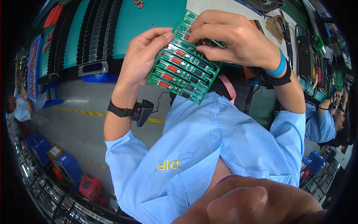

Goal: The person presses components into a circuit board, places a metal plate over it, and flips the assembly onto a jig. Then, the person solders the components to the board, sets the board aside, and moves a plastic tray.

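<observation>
A green circuit board panel point(181, 79), made of several narrow strips side by side, is held tilted in front of my chest. Red rectangular parts point(172, 69) and black digit displays point(194, 80) sit in rows along the strips. My left hand point(140, 56) pinches the panel's left edge between thumb and fingers. Over the panel's upper right, my right hand point(233, 39) is closed with thumb and index finger nearly together at the board's surface. Whatever lies between those fingertips is too small or hidden to name.
Black slotted racks point(97, 28) stand on the green bench point(149, 16) at the left. Beyond them are a blue tray point(34, 67) of small red parts and a red bin point(53, 16). Tools and cables point(317, 71) crowd the right. People in blue work at both sides.
</observation>
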Demonstrator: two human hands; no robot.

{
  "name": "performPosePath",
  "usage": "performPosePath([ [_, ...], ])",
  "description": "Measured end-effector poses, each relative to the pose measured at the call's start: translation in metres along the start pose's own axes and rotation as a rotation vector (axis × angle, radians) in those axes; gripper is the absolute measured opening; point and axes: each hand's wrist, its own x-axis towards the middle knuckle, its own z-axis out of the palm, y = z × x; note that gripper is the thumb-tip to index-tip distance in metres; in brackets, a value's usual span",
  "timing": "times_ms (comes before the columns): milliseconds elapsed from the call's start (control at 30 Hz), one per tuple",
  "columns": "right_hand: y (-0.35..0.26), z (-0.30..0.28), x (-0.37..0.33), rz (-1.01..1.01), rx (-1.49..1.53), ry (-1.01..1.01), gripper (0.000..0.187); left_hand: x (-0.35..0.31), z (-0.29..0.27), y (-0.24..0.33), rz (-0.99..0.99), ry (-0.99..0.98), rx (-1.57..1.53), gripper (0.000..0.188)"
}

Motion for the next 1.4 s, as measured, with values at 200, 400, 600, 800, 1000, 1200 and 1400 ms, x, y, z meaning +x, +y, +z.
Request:
performPosePath([
  [200, 0.004, 0.006, -0.003, -0.019, -0.058, -0.022, 0.022, 0.003, 0.005, 0.002, -0.019, -0.01, 0.016, 0.027],
  [400, 0.007, 0.01, -0.006, -0.025, -0.098, -0.018, 0.02, 0.003, 0.008, 0.004, -0.032, -0.001, 0.015, 0.027],
  [600, 0.005, 0.007, -0.003, -0.026, -0.11, -0.07, 0.02, 0.004, 0.005, 0.002, -0.024, -0.016, 0.028, 0.028],
  [800, 0.003, 0.003, 0.0, -0.035, -0.123, -0.126, 0.023, 0.003, 0.007, 0.003, -0.017, -0.028, 0.028, 0.029],
  [1000, 0.0, 0.002, 0.005, -0.043, -0.171, -0.159, 0.027, 0.003, 0.004, 0.001, 0.001, -0.022, 0.041, 0.029],
  [1200, -0.002, 0.001, 0.007, -0.022, -0.212, -0.201, 0.03, 0.003, 0.005, 0.002, 0.004, -0.04, 0.032, 0.029],
  [1400, -0.003, -0.001, 0.002, -0.02, -0.192, -0.133, 0.038, 0.006, 0.005, -0.004, 0.022, -0.039, -0.01, 0.028],
])
